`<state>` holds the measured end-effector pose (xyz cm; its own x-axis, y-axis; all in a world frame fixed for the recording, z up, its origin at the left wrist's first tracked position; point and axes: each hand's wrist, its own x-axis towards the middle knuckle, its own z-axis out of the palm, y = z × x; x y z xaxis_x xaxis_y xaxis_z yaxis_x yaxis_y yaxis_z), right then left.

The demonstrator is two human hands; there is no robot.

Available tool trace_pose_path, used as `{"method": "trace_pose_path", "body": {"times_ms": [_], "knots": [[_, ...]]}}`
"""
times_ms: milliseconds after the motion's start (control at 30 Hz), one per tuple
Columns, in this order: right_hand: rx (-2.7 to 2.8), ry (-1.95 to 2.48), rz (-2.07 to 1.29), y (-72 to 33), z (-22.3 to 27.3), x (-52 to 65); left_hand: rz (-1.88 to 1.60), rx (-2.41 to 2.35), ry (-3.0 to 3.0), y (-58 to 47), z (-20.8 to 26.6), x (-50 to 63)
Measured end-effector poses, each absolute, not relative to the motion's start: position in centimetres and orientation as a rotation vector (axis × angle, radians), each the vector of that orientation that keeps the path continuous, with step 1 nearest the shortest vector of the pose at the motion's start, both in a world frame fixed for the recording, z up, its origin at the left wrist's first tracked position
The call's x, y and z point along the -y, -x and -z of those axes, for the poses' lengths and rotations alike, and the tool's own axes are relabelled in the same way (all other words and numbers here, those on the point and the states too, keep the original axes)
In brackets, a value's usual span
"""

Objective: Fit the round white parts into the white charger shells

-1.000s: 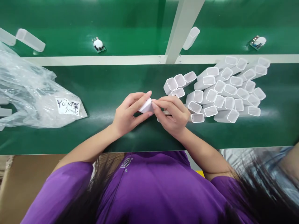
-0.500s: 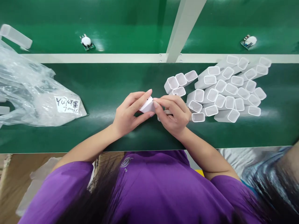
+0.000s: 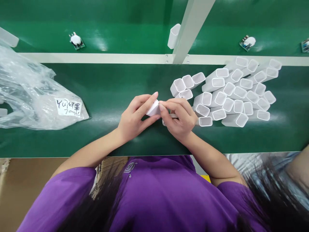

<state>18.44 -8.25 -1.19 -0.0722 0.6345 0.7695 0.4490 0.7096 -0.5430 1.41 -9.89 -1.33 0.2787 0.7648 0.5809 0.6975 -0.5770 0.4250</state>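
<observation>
A small white plastic cover (image 3: 154, 109) with a dark dot near its edge is gripped between the thumb and fingers of my left hand (image 3: 134, 117). My right hand (image 3: 181, 119) is closed, its thumb and index fingertip pinched together against the cover's right edge. Whatever lies in that pinch is too small to make out. Below the curled right fingers a bit of something pale shows, mostly hidden. Just beyond my right hand lie several open-ended white rectangular tubes (image 3: 180, 85).
Many similar tubes (image 3: 238, 92) are bunched at the right of the green bench. A clear plastic bag (image 3: 36, 100) with a handwritten label lies left. Past the pale rail (image 3: 108, 58), small circuit boards with white domes (image 3: 76, 41) and a lone tube (image 3: 173, 37) rest on a green surface.
Beyond the rail, the circuit boards and the tube at far left have shifted left. Another tube has come into view beside the post. My hands have barely moved.
</observation>
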Motion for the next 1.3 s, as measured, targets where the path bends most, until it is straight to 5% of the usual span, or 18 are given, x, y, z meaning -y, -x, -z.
{"method": "trace_pose_path", "body": {"times_ms": [1300], "knots": [[2.01,0.957,0.088,-19.6,1.6,7.2,-0.994,-1.507,-2.443,-0.6,1.4,9.6]]}}
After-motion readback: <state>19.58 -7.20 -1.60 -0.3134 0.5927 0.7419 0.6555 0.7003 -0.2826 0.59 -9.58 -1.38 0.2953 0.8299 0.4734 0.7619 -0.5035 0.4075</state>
